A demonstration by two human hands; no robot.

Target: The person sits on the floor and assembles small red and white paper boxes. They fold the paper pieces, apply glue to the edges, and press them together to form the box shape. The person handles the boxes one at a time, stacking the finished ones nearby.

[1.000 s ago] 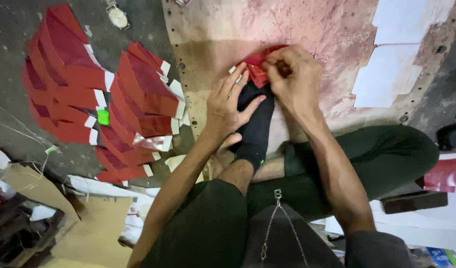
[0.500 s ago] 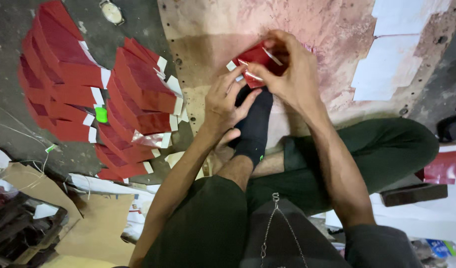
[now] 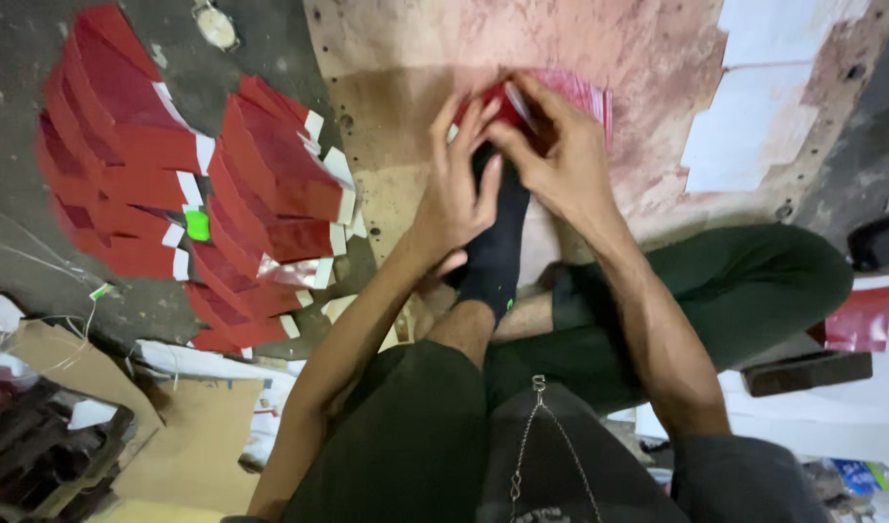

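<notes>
Dark green trousers (image 3: 754, 281), black sock (image 3: 493, 257) (green dot), neck chain (image 3: 527, 436).
</notes>
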